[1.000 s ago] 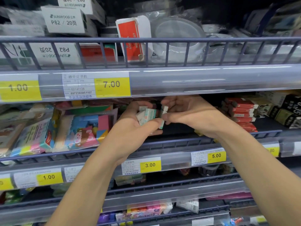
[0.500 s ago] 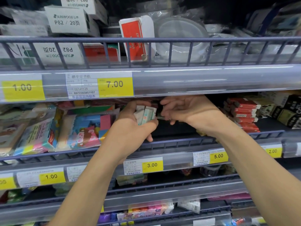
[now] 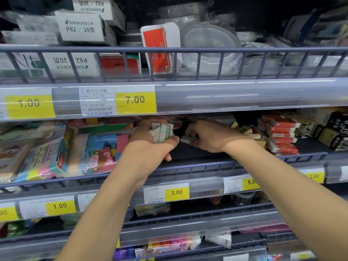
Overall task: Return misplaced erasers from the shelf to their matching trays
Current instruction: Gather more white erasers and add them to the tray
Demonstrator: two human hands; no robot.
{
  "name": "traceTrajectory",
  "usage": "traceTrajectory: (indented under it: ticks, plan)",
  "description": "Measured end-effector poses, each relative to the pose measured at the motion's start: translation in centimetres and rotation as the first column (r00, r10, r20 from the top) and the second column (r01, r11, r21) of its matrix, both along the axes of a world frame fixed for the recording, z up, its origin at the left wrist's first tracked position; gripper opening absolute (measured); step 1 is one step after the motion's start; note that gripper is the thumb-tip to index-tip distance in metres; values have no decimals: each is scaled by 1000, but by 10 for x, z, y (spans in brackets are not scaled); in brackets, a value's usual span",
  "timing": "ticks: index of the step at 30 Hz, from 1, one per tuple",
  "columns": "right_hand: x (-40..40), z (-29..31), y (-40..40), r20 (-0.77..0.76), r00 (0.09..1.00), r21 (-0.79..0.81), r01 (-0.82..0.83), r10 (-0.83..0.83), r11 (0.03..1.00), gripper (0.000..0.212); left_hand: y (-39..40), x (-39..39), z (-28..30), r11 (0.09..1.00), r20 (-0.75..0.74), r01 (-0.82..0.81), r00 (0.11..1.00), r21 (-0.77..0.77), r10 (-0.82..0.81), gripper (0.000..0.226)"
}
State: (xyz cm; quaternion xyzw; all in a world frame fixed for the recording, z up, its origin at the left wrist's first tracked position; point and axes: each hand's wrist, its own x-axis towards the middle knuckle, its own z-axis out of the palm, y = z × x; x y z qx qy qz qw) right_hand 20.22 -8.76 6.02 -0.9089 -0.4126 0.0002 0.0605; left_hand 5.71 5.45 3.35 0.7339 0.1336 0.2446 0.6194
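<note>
While left hand (image 3: pixel 148 146) grips eraser stack (image 3: pixel 162 132), right hand (image 3: pixel 211 136) pinches single eraser (image 3: pixel 186 139) above dark shelf (image 3: pixel 197 151).

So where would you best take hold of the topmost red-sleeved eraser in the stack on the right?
Probably by the long sides of the red-sleeved eraser, coming from the front over the rail: it lies flat atop the stack, with neighbours close beside it.

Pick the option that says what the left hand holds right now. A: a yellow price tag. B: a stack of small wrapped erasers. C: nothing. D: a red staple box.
B: the left hand has its grip around a stack of small wrapped erasers, thumb underneath.
</note>
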Motion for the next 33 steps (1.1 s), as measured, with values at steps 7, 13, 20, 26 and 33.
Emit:
traceTrajectory:
  ticks: [7, 13, 20, 26, 33]
  plan:
    - [-32, 3, -13, -421, 877, 671, 129, 232, 730, 36, -3, -4, 4, 991, 12, -21, 1000, -132, 23, 55]
    - [-63, -4, -7, -293, 854, 818, -10, 431, 575, 36, -9, -5, 8, 990, 75, 37, 997, -138, -27, 67]
    - [-65, -12, -7, -227, 870, 817, -75, 438, 571, 42, -7, -3, 6, 981, 41, 30, 999, -189, -23, 63]
    - [-48, 1, -23, -245, 867, 717, -139, 433, 683, 37, -7, -4, 8, 973, 56, 18, 998, -231, -6, 37]
    - [6, 8, -31, -48, 998, 151, 52, -45, 987, 41, -6, -8, 10, 956, 91, 60, 995, -287, -35, 26]
